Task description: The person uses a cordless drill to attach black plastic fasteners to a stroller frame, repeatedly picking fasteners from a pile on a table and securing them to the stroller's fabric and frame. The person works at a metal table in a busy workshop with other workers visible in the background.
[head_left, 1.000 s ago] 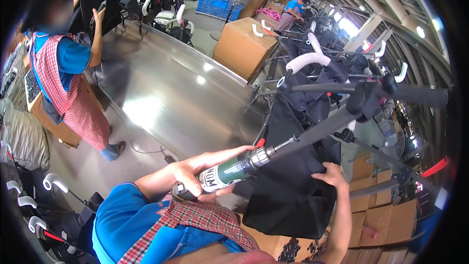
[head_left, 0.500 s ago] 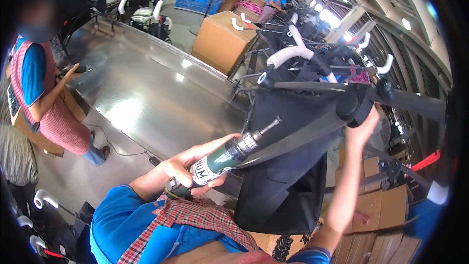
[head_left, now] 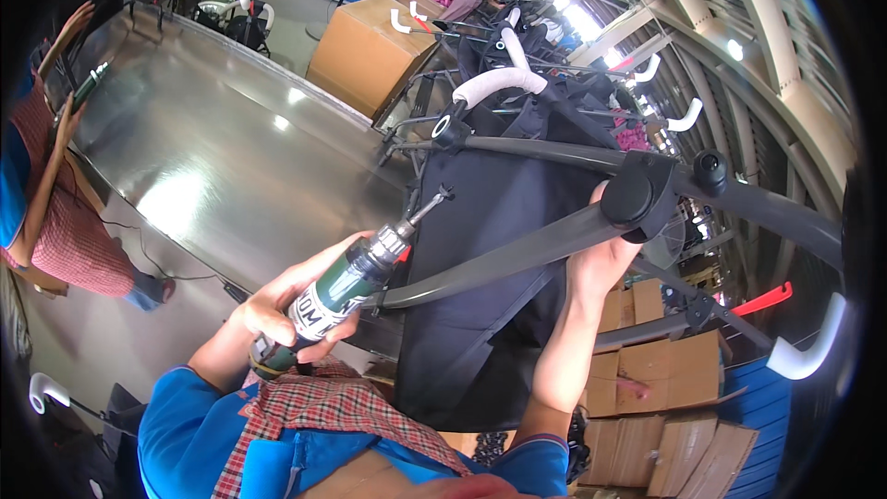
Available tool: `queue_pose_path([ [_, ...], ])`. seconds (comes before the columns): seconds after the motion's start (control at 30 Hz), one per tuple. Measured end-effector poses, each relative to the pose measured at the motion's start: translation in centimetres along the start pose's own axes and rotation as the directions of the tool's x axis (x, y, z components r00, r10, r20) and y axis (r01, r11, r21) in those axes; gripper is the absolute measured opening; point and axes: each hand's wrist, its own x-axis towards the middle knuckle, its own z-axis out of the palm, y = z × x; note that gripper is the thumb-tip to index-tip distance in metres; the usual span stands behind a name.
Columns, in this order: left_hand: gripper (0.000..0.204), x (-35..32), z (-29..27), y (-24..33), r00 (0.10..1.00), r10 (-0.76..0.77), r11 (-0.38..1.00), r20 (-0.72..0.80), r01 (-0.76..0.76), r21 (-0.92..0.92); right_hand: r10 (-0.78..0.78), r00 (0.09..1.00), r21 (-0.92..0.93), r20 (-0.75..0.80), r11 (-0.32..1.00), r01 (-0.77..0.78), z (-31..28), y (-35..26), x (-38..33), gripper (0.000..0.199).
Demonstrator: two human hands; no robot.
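A green and silver power screwdriver [head_left: 344, 285] is gripped in my left hand [head_left: 270, 316], its bit pointing up and away to the right. On the bit's tip sits a small dark piece [head_left: 444, 193], perhaps a screw, in front of black fabric [head_left: 480, 314]. My right hand [head_left: 596, 268] is closed round the grey tube of a folding stroller frame [head_left: 517, 257], just below its black round joint [head_left: 630, 200]; some fingers are hidden behind. The fabric hangs from this frame. Beyond it rises a handle with a pale foam grip [head_left: 501, 83].
A shiny metal worktable [head_left: 249, 166] stretches away to the left. At its far left a co-worker in a pink apron [head_left: 78, 249] holds a similar tool. A big cardboard box [head_left: 360, 51] stands beyond. More stroller frames crowd the back; flattened cartons [head_left: 637, 453] lie at lower right.
The whole view has swung, so most things sit further left. My right hand now lies lower round the joint. The co-worker has raised one hand. The screwdriver stays in my left hand.
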Motion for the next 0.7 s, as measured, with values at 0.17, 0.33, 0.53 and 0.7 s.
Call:
queue_pose_path([
  [0.17,0.123,1.2,-0.4,-0.2,1.000,0.026,0.999,-0.001,-0.026,-0.044,-0.220,0.957,-0.092,0.189,0.966,0.240,-0.6,-0.8,3.8,0.039],
  [0.33,0.121,1.6,-0.5,-0.3,1.000,0.005,1.000,0.031,-0.005,-0.013,-0.051,0.920,0.341,0.388,0.936,-0.092,0.2,-1.3,4.5,0.036],
  [0.53,0.118,4.5,1.2,0.6,0.999,-0.012,0.997,0.029,0.010,0.081,-0.208,0.830,0.465,0.517,0.883,-0.068,2.3,0.0,5.6,0.035],
  [0.7,0.113,6.4,3.3,1.2,0.999,0.019,0.943,-0.034,-0.006,0.332,-0.049,0.947,0.055,0.318,0.998,0.033,1.5,-2.4,4.3,0.046],
])
